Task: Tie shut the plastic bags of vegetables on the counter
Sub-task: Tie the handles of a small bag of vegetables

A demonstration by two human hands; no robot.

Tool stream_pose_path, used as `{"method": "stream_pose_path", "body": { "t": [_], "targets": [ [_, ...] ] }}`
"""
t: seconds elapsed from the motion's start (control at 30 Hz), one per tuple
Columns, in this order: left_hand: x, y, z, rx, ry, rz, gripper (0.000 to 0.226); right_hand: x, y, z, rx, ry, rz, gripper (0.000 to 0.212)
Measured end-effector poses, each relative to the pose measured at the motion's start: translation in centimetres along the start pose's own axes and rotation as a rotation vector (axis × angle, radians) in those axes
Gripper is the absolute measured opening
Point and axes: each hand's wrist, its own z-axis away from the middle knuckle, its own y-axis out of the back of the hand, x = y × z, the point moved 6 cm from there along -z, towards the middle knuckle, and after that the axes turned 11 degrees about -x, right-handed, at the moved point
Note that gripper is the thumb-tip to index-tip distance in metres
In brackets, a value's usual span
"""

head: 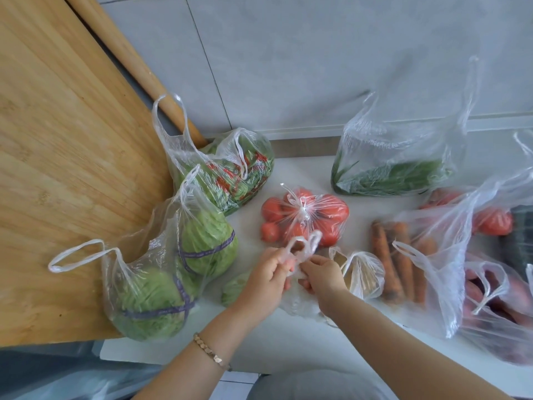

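The small clear bag (pixel 298 303) sits at the near middle of the white counter (pixel 288 342), with its handles (pixel 305 245) looped above it. The left hand (pixel 266 280) and right hand (pixel 321 277) each pinch a handle with curled fingers. Just beyond lies the knotted tomato bag (pixel 302 215). The cabbage bag (pixel 173 269) crowds the left, overlapping the wooden board (pixel 57 168)'s edge, and the carrot bag (pixel 438 226) crowds the right. A strip of counter shows between the arms toward the near edge.
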Motion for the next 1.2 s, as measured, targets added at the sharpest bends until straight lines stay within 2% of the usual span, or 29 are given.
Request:
{"method": "stream_pose_path", "body": {
  "t": [0.07,0.17,0.23,0.3,0.4,0.5,0.57,0.63,0.7,0.77,0.87,0.93,0.97,1.0,1.1,1.2],
  "targets": [
    [0.6,0.3,0.0,0.017,-0.061,-0.109,0.028,-1.1,-0.1,0.0,-0.032,0.043,0.139,0.013],
    [0.6,1.4,-0.4,0.074,-0.089,-0.128,0.031,-2.7,-0.5,0.7,-0.075,0.222,0.293,0.019],
    [0.5,1.8,-0.7,0.093,-0.096,-0.132,0.030,-3.2,-1.1,1.5,-0.177,0.322,0.404,0.022],
    [0.4,2.2,-0.9,0.115,-0.126,-0.176,0.029,-3.0,-1.8,2.4,-0.334,0.311,0.418,0.026],
    [-0.1,2.5,-0.9,0.109,-0.144,-0.235,0.021,-2.6,-1.7,2.7,-0.502,0.227,0.247,0.031],
    [-0.5,2.2,-0.9,0.119,-0.067,-0.115,0.017,-1.9,-1.4,1.9,-0.593,0.090,-0.290,0.053],
    [-0.7,1.6,-1.1,0.105,-0.013,-0.018,0.020,-1.8,-1.4,1.5,-0.587,0.085,-0.471,0.048],
    [-0.7,0.9,-1.2,0.088,0.037,0.061,0.019,-2.1,-1.6,1.6,-0.550,0.148,-0.435,0.038],
    [-1.1,0.8,-1.3,0.127,0.143,0.148,0.027,-2.7,-1.3,1.8,-0.441,0.304,-0.209,0.030],
    [-1.7,0.8,-1.0,0.154,0.256,0.212,0.033,-3.5,-0.8,2.2,-0.312,0.481,0.049,0.031],
    [-2.1,1.2,-0.8,0.148,0.296,0.309,0.034,-3.7,-1.0,2.2,-0.245,0.642,0.329,0.028],
    [-2.3,1.8,-0.7,0.169,0.309,0.362,0.036,-3.8,-1.1,2.0,-0.240,0.648,0.436,0.013],
    [-2.4,2.1,-0.7,0.199,0.318,0.426,0.036,-3.9,-1.1,2.0,-0.226,0.643,0.482,0.015],
    [-2.6,2.6,-0.6,0.240,0.324,0.539,0.035,-4.2,-1.3,2.1,-0.226,0.641,0.503,0.026],
    [-3.2,4.5,-0.9,0.352,0.268,0.968,0.036,-4.1,-1.2,2.2,-0.251,0.551,0.351,0.045],
    [-4.8,7.0,-1.0,0.394,0.224,1.111,0.036,-1.7,0.6,0.8,-0.149,0.328,0.196,0.041]
  ]
}}
